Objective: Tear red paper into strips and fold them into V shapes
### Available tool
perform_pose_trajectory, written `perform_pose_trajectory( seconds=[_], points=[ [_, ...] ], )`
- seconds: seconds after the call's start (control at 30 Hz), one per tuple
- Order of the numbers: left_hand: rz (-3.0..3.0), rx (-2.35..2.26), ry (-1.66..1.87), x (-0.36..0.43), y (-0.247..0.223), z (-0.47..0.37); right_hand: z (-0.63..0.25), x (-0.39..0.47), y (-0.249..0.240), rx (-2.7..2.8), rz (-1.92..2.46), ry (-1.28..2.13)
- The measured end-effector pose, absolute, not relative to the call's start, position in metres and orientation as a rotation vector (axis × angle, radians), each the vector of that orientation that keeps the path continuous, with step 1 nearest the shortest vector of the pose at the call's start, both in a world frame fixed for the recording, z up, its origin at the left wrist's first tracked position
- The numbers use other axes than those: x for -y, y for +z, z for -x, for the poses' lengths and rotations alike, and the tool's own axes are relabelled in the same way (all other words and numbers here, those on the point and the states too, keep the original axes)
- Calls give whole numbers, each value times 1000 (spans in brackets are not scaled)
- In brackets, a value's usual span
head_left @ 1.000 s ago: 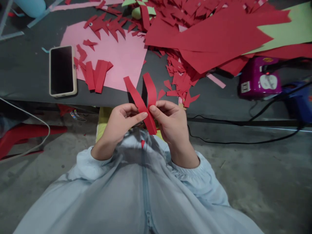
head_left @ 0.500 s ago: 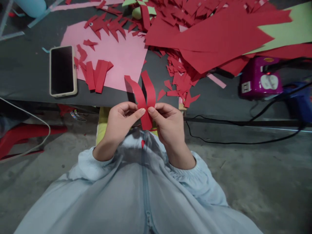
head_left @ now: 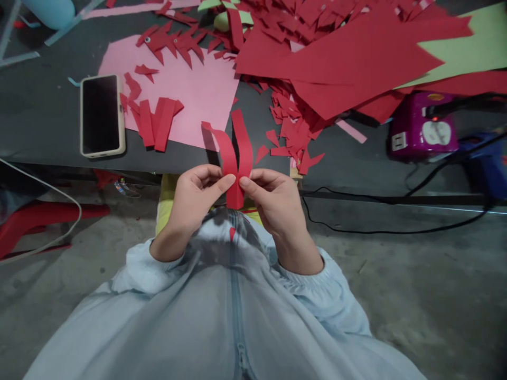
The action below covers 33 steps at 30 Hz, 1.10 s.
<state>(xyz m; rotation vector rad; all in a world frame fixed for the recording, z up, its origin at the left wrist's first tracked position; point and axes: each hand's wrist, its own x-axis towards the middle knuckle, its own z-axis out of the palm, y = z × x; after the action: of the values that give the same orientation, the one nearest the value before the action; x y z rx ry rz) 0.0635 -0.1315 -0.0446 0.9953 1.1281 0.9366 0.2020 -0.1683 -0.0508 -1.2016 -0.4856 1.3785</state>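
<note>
Between my two hands, just off the table's near edge, is a red paper strip (head_left: 235,197) whose upper part parts into two curling tails. My left hand (head_left: 197,198) pinches its left side between thumb and fingers. On the right side my right hand (head_left: 274,201) pinches it the same way. Beyond them a pink sheet (head_left: 198,100) lies on the dark table (head_left: 43,116), with folded red strips (head_left: 162,124) and spiky red paper shapes (head_left: 158,41) on it.
A phone (head_left: 100,116) lies at the left. Large red sheets (head_left: 336,58) and many red scraps (head_left: 291,124) cover the back right. A purple power box (head_left: 422,126) with black cables stands at the right, by a blue tool (head_left: 485,163).
The pinched red strip has shifted slightly up, and its right tail stands a little higher. My right hand has turned slightly; both hands keep their pinch.
</note>
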Motion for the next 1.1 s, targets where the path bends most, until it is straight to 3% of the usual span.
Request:
perform_pose_trajectory(
  seconds=[0.13, 0.4, 0.8, 1.1],
  points=[
    [-1014, -1130, 861, 132, -44, -62, -202, 168, -54, 555, 1221, 1308],
    [-1020, -1159, 1031, 134, -49, -70, -192, 169, -62, 526, 1207, 1132],
    [-992, -1104, 893, 133, -44, -65, -199, 170, -55, 505, 1178, 1319],
    [-1005, -1136, 944, 134, -44, -67, -189, 170, -59, 375, 1160, 1232]
  ],
)
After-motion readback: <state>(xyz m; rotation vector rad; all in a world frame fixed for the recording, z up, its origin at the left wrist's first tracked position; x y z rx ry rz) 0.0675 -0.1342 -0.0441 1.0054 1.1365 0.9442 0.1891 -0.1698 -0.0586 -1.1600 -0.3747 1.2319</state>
